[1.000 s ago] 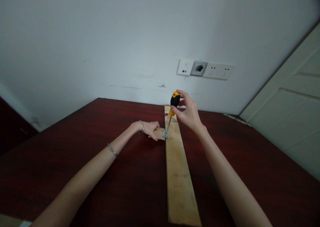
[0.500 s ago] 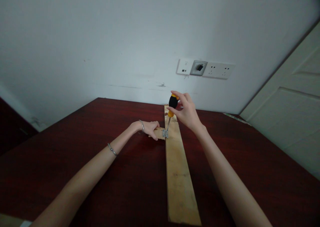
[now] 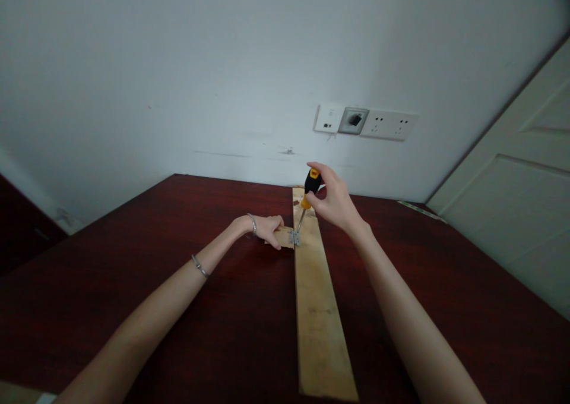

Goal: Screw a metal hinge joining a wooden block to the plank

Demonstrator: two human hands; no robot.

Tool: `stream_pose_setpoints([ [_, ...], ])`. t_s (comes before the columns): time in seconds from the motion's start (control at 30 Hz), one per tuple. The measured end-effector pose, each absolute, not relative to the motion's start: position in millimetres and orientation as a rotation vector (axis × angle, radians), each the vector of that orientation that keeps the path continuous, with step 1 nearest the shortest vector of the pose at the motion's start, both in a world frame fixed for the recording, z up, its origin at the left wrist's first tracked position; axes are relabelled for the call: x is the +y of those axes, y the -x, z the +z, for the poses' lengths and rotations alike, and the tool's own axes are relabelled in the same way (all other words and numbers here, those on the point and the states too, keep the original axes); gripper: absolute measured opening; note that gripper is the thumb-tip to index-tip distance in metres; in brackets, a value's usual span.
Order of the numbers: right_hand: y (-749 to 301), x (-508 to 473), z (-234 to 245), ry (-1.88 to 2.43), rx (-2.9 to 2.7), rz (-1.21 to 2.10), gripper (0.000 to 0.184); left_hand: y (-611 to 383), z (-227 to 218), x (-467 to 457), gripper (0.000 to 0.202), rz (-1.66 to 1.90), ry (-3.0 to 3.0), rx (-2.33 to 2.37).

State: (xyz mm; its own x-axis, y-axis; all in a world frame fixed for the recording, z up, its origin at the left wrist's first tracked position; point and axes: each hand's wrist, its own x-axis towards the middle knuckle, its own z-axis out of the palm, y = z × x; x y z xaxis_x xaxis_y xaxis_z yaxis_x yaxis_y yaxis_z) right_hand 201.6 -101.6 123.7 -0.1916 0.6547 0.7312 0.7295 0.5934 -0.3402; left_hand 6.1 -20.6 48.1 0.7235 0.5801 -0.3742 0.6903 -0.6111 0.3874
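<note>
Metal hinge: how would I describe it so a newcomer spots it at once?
On the dark red tabletop, find the long wooden board. Toward its far end, the left hand grips a short wood block at the board's left edge. The hinge bridges that joint by the tip of the screwdriver: small, flat and silver-grey, unlike the pale wood on both sides.

Dim light, soft shadows, stretched edges

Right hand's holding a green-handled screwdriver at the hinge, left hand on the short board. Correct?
Handle isn't green: the head view shows it yellow and black. The right hand does hold the screwdriver at the hinge, left hand on the short board.
</note>
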Motion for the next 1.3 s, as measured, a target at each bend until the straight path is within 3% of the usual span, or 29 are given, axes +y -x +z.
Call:
stream_pose_setpoints([
  [0.2, -203.2, -99.7, 122.2, 1.101, -1.865, -0.097, 0.044, -7.4, 53.1, -26.3, 0.078, -0.283, -2.404, 0.977],
  [0.4, -202.8, -98.8, 123.9, 1.086, -1.782, 0.034, 0.061, -7.7, 54.0, -27.1, 0.076, -0.279, -2.399, 0.988],
  [0.63, -201.0, -102.1, 126.8, 1.108, -1.781, -0.010, 0.042, -7.7, 53.5, -26.9, 0.076, -0.279, -2.381, 0.981],
  [0.83, -201.0, -96.8, 122.4, 1.107, -1.684, 0.109, 0.056, -7.8, 52.9, -26.3, 0.077, -0.271, -2.385, 0.973],
  [1.03, -201.5, -97.9, 121.4, 1.103, -1.787, -0.022, 0.046, -6.5, 51.4, -24.5, 0.077, -0.268, -2.370, 0.973],
  [1.3, -201.7, -97.8, 120.3, 1.123, -1.822, -0.063, 0.049, -6.3, 50.2, -22.7, 0.078, -0.261, -2.400, 0.976],
])
